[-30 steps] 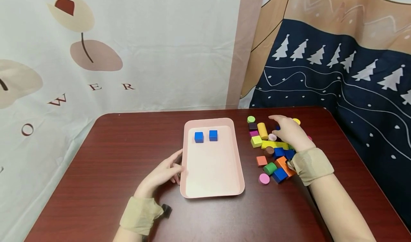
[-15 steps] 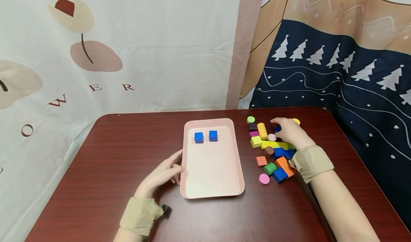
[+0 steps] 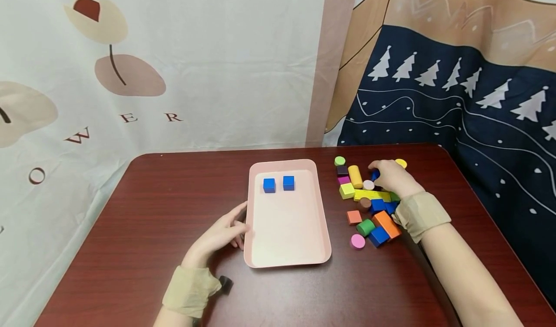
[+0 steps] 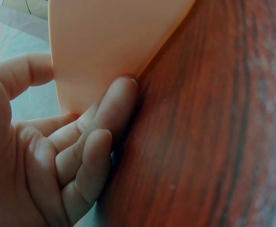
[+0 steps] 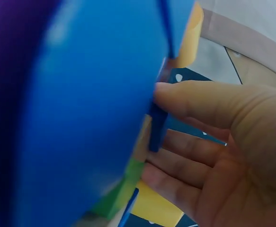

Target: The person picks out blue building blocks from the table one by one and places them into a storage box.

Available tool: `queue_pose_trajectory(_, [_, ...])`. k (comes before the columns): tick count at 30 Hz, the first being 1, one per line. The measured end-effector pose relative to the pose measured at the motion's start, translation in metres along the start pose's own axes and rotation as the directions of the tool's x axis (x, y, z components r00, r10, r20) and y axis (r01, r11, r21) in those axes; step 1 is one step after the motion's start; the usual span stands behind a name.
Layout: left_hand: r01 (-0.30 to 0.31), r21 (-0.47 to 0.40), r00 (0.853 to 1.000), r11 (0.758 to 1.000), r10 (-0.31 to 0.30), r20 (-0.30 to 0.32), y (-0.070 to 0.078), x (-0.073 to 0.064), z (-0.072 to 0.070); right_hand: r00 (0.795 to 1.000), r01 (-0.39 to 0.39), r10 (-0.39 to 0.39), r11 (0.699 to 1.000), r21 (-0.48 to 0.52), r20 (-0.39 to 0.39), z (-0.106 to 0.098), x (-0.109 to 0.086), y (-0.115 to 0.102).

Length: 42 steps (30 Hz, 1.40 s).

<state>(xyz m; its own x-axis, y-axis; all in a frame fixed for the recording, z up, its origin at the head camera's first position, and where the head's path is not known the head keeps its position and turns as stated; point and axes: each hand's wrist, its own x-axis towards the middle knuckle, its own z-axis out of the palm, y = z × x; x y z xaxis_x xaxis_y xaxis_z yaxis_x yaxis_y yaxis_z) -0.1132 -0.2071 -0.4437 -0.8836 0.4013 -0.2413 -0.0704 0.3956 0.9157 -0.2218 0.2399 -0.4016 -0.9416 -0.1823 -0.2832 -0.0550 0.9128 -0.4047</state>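
Observation:
On the table stands a pink tray (image 3: 288,230). Two blue cubes sit near its far end, a left one (image 3: 269,185) and a right one (image 3: 288,183). My left hand (image 3: 221,230) rests against the tray's left side; in the left wrist view its fingertips (image 4: 121,90) touch the outer wall. At the far right, my right hand (image 3: 396,176) reaches among loose blocks and pinches a blue block (image 3: 375,174) between thumb and fingers. In the right wrist view this dark blue block (image 5: 157,127) shows between them, partly hidden by a large blurred blue block (image 5: 95,104) up close.
Around the right hand lie several coloured blocks: a yellow cylinder (image 3: 355,177), a long yellow block (image 3: 372,196), an orange block (image 3: 386,224), a green cylinder (image 3: 365,227) and a pink disc (image 3: 358,241). Patterned cloths (image 3: 217,66) hang behind the wooden table (image 3: 173,182).
The right hand has shifted slightly right, and its thumb and fingers have closed on the blue block. The left hand, the tray and its two cubes have stayed put.

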Motion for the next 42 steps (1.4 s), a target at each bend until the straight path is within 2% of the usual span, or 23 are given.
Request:
queue_pose_trajectory(10, [0.005, 0.010, 1.000, 1.000, -0.005, -0.006, -0.001, 0.000, 0.000, 1.000, 0.014, -0.014, 0.999, -0.032, -0.015, 0.003, 0.000, 0.001])
queue_pose_trajectory(17, [-0.013, -0.004, 1.000, 1.000, 0.013, 0.007, 0.001, -0.001, 0.000, 0.999, 0.040, -0.041, 0.998, -0.046, -0.021, 0.003, 0.001, 0.002])
queue_pose_trajectory(30, [0.001, -0.016, 1.000, 1.000, -0.001, -0.002, 0.009, -0.004, 0.001, 0.998, 0.030, -0.032, 0.999, -0.040, -0.045, -0.004, -0.002, -0.004])
queue_pose_trajectory(42, [-0.001, 0.000, 1.000, 1.000, 0.001, 0.001, 0.001, -0.001, 0.001, 0.995, 0.046, -0.049, 0.998, -0.032, -0.085, -0.012, -0.006, -0.019])
